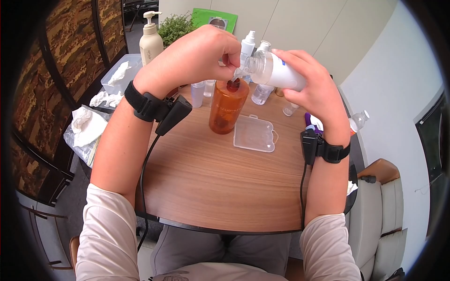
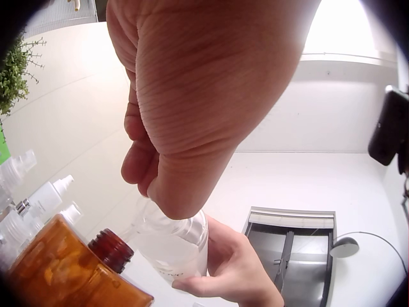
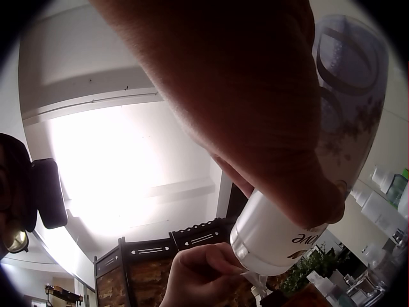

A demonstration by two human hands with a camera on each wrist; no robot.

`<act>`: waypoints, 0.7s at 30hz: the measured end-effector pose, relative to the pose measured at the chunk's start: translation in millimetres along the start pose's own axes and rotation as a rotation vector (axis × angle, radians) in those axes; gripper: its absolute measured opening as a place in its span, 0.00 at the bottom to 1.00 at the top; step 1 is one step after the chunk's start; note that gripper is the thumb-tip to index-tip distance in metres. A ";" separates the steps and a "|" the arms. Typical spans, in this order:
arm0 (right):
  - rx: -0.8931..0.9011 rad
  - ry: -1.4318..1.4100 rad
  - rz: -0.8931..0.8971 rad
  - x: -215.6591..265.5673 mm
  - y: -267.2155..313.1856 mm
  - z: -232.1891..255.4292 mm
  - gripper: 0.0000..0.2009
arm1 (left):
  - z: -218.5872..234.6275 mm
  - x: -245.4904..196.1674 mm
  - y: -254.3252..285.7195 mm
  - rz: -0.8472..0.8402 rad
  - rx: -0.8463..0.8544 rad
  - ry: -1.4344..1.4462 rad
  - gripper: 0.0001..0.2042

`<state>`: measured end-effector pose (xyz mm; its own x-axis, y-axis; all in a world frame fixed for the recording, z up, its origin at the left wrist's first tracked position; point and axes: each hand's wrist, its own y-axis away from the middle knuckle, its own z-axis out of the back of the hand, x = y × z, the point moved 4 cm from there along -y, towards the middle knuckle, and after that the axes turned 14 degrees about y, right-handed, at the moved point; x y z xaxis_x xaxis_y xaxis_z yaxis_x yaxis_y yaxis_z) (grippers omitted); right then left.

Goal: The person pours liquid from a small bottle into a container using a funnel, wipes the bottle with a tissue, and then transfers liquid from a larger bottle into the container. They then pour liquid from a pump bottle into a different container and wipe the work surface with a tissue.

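While the right hand [image 1: 313,89] grips the white bottle [image 1: 276,71] tilted mouth-down at 12 o'clock over the open amber bottle [image 1: 228,106], left hand [image 1: 197,56] pinching at its nozzle, a pour seems underway; next needs steady aim.

A clear lid [image 1: 253,133] lies on the wooden counter [image 1: 211,178]. A cream pump bottle [image 1: 151,41] stands beside a small plant [image 1: 176,25]. Crumpled tissues [image 1: 86,124] lie at the left.

Bright, fisheye-warped, ceiling glare overhead.
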<state>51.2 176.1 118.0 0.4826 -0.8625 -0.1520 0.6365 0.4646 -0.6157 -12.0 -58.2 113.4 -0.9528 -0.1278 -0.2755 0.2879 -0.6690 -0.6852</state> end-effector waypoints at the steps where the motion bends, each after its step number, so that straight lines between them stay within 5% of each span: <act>1: -0.019 -0.005 0.009 0.9 0.0 0.5 0.33 | 0.1 -0.3 -0.1 -0.001 0.003 -0.002 0.04; 21: -0.024 -0.001 0.011 2.0 -0.8 1.0 0.33 | -0.2 -2.5 0.1 -0.013 0.006 -0.001 0.05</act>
<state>52.2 174.2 119.0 0.4897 -0.8574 -0.1581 0.6167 0.4688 -0.6324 -9.5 -57.7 113.9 -0.9566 -0.1196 -0.2657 0.2746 -0.6751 -0.6847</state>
